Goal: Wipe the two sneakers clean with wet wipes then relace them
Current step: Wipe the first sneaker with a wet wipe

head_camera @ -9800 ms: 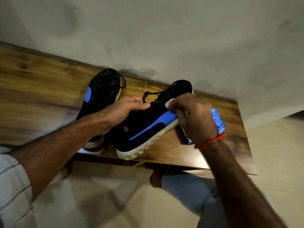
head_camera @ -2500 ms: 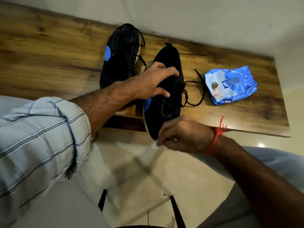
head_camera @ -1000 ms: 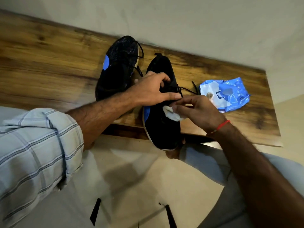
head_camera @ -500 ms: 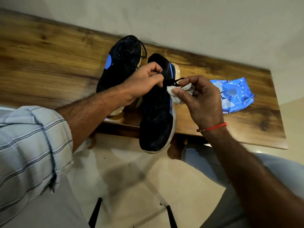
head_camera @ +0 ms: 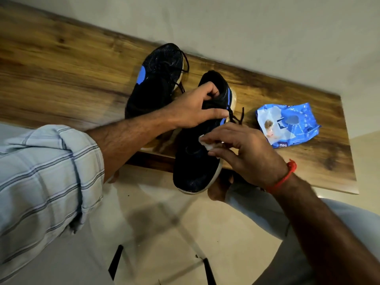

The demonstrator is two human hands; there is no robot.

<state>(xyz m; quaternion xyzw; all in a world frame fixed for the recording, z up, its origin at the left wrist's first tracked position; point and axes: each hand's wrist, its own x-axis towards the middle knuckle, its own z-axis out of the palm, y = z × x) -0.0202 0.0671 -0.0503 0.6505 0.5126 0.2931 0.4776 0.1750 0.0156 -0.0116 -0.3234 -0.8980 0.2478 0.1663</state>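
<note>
The left hand point(head_camera: 191, 112) grips the near sneaker point(head_camera: 197, 161) at its collar while the right hand point(head_camera: 246, 153) presses a white wipe point(head_camera: 206, 144) on its upper, beside the second sneaker point(head_camera: 156, 83) and blue wipes pack point(head_camera: 287, 124) on the tabletop point(head_camera: 72, 79).

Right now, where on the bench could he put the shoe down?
Bare wood lies left of the far sneaker, and a smaller patch beyond the wipes pack toward the bench end. Between the held sneaker and pack it's tight.
</note>
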